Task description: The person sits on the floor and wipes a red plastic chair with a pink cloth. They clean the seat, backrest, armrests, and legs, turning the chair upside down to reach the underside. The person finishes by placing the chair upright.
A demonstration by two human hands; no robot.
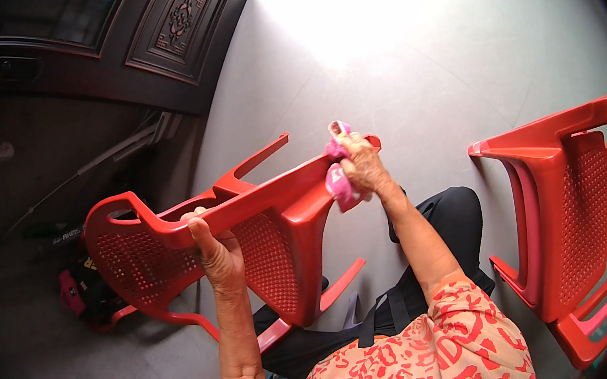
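Observation:
A red plastic armchair (270, 257) with a perforated seat and back lies tilted across my lap, its backrest to the left and its legs pointing away and to the right. My left hand (217, 248) grips the chair's arm near the backrest, the thumb on top. Bunched in my right hand (364, 164) is a pink and white cloth (344, 188), pressed around a red chair leg toward its far end. Part of that leg is hidden by the cloth and my fingers.
To the right stand stacked red chairs (542, 185) on their sides. A dark carved door (180, 24) stands at the upper left above grey floor (412, 87). Pole-like items (119, 147) and a black and pink object (79, 290) lie on the left.

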